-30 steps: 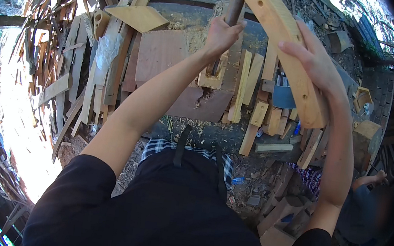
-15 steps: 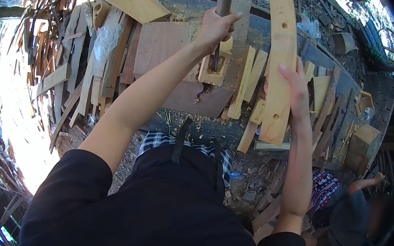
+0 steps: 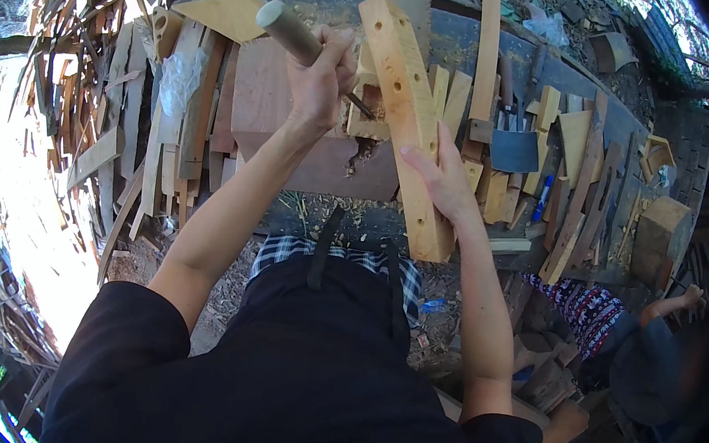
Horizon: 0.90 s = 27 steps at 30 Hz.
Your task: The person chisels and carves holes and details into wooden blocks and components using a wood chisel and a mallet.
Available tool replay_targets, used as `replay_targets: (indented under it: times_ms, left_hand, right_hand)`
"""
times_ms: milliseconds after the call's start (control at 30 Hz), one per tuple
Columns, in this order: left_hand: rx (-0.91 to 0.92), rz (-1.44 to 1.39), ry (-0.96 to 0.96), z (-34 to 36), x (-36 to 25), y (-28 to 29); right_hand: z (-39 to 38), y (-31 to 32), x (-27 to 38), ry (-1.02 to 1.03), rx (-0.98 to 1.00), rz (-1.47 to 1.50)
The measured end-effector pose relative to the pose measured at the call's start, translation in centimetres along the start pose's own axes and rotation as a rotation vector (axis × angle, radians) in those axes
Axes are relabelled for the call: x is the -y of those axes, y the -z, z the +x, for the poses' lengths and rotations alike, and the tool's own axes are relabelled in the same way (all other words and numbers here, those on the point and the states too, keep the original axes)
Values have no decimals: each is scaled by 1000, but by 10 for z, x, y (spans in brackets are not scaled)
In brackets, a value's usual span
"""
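Observation:
My left hand [image 3: 320,84] is closed around the thick round wooden handle [image 3: 285,29] of a chisel, which leans to the left. Its narrow metal blade [image 3: 360,105] slants down into the square recess of a small pale wooden block [image 3: 364,128]. In my right hand [image 3: 446,178] is a long, thick wooden bar [image 3: 404,95] with several dark round holes. The bar slants over the right side of the block and partly hides it; thumb and fingers grip its right edge near the lower end.
Beneath the block lies a reddish-brown board [image 3: 278,159]. Wood offcuts line both sides of the bench. Right of the bar are a wide metal blade [image 3: 514,151] and a blue marker [image 3: 542,199]. Another person [image 3: 624,334] is at the lower right. A plastic bag [image 3: 180,81] lies left.
The bar has swung left and tilted over the block with my right hand. The chisel's handle has tipped left with my left hand. Tools at the right have come into sight.

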<state>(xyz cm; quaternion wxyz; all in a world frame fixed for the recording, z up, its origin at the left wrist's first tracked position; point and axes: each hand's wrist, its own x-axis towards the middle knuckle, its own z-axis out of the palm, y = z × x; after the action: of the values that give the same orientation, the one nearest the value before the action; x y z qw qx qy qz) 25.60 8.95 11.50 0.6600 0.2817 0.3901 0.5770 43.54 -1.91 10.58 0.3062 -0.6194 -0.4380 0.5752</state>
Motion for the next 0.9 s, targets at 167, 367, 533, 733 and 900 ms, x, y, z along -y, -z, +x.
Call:
replay_targets:
  times_ms: [167,367,533,733,900]
  left_hand:
    - [-149,25,-14,-17,-7,-1]
    - [-206,-61,-92,7,-7,-17]
    - [-76,321,-169,42,13,-33]
    - [-1,707,-244,86,43,-34]
    - [-16,869,-228,95,49,-40]
  right_hand:
    - [-1,-5,2,14,-8,12]
    - [-4,-6,4,36,-43,-15]
    - [-3,-7,-2,53,-49,71]
    - [-5,-7,8,6,-38,74]
    - [0,-1,-5,-88,21,405]
